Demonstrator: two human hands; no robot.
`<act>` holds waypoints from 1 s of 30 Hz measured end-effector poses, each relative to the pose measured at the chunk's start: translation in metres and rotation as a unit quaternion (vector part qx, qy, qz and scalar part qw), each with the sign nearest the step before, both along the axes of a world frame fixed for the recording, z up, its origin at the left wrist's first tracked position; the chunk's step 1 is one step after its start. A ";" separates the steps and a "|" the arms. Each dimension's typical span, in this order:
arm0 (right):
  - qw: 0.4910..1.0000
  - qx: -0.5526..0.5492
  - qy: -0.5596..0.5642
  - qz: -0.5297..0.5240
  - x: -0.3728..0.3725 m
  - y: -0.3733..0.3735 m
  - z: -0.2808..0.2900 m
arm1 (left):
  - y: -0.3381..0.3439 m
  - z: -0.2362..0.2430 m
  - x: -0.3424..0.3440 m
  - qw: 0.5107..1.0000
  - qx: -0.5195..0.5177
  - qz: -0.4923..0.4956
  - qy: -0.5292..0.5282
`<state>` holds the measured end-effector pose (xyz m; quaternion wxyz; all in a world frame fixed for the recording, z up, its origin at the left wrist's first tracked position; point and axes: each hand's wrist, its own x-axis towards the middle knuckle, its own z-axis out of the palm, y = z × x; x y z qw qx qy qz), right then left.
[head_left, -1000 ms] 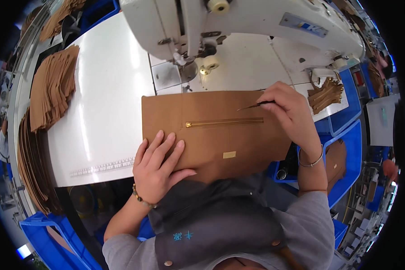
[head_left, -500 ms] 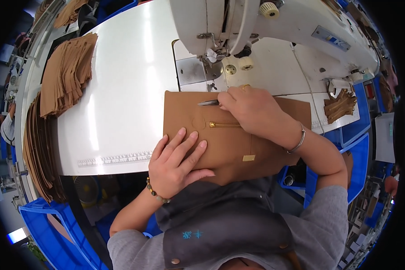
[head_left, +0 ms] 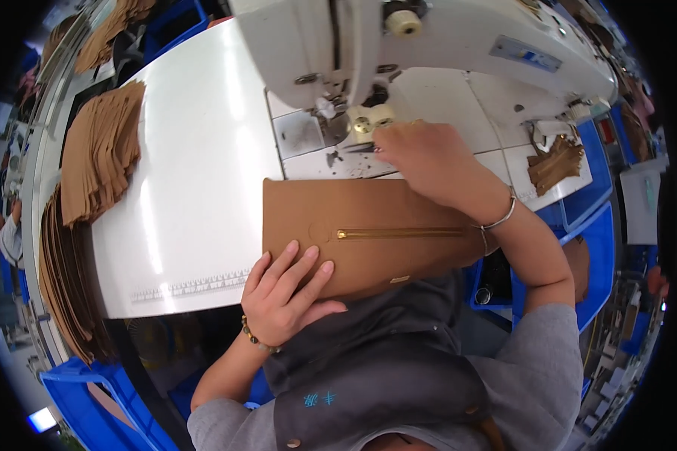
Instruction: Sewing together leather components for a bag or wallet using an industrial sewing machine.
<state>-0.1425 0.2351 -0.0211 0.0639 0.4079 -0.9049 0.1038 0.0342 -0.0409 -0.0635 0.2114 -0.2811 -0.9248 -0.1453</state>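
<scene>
My left hand (head_left: 286, 297) lies with spread fingers on a brown panel (head_left: 301, 207) at the table's front edge. The panel has a gold zipper (head_left: 399, 232) across it and a small gold tab (head_left: 399, 279) below. My right hand (head_left: 425, 154) is closed on a small pointed metal tool (head_left: 365, 148), just beyond the panel's far edge, near the white sewing machine's (head_left: 263, 37) presser foot and metal plate (head_left: 297, 131). Its fingertips are partly hidden. A small dark bit (head_left: 332, 156) lies beside the tool.
Brown cut pieces (head_left: 101, 150) are stacked along the table's (head_left: 180, 188) left edge, with more (head_left: 557, 165) at the right. Blue bins stand at lower left (head_left: 68, 391) and right (head_left: 602, 293). A co-worker (head_left: 11, 233) is at the far left.
My right hand with the tool has moved away from me, from over the panel toward the machine's plate. My left hand and the panel appear slightly lower in the picture.
</scene>
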 end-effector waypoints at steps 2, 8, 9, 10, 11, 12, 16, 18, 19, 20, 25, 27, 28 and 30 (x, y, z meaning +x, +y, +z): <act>0.987 0.025 0.047 -0.153 0.007 0.037 0.010 | 0.000 -0.001 0.000 1.000 -0.016 0.014 -0.005; 0.981 -0.123 0.070 -0.137 0.035 0.067 -0.004 | 0.007 -0.007 -0.003 0.999 -0.033 -0.002 0.035; 0.981 -0.145 0.018 -0.124 0.044 0.054 -0.010 | 0.007 -0.009 -0.002 0.998 -0.049 0.012 0.045; 0.986 -0.114 -0.032 -0.121 0.046 0.043 -0.012 | 0.006 -0.010 -0.001 0.998 -0.043 -0.005 0.052; 0.987 -0.088 -0.076 -0.107 0.049 0.034 -0.012 | 0.005 -0.011 -0.001 0.999 -0.031 0.003 0.044; 0.986 -0.092 -0.066 -0.124 0.055 0.028 -0.011 | 0.002 -0.011 0.000 0.999 -0.029 0.015 0.031; 0.949 -0.296 0.059 -0.096 0.077 0.053 0.007 | -0.007 -0.014 0.008 0.983 0.145 0.053 0.101; 0.873 -0.434 0.133 -0.178 0.102 0.103 0.015 | -0.011 -0.016 0.004 0.973 0.147 0.114 0.138; 0.813 -0.479 0.215 -0.252 0.116 0.133 0.017 | -0.011 -0.017 0.003 0.971 0.145 0.123 0.145; 0.742 -0.510 0.268 -0.341 0.130 0.170 0.019 | -0.010 -0.018 0.001 0.973 0.150 0.104 0.142; 0.501 -0.596 0.395 -0.488 0.229 0.376 0.006 | -0.004 -0.020 -0.002 0.973 0.133 0.112 0.149; 0.411 -0.550 0.337 -0.644 0.277 0.436 -0.020 | -0.004 -0.019 -0.003 0.974 0.131 0.109 0.149; 0.412 -0.445 0.295 -0.738 0.299 0.455 -0.036 | -0.004 -0.018 -0.002 0.976 0.127 0.109 0.142; 0.433 -0.283 0.258 -0.816 0.321 0.473 -0.072 | -0.005 -0.017 0.000 0.977 0.123 0.112 0.137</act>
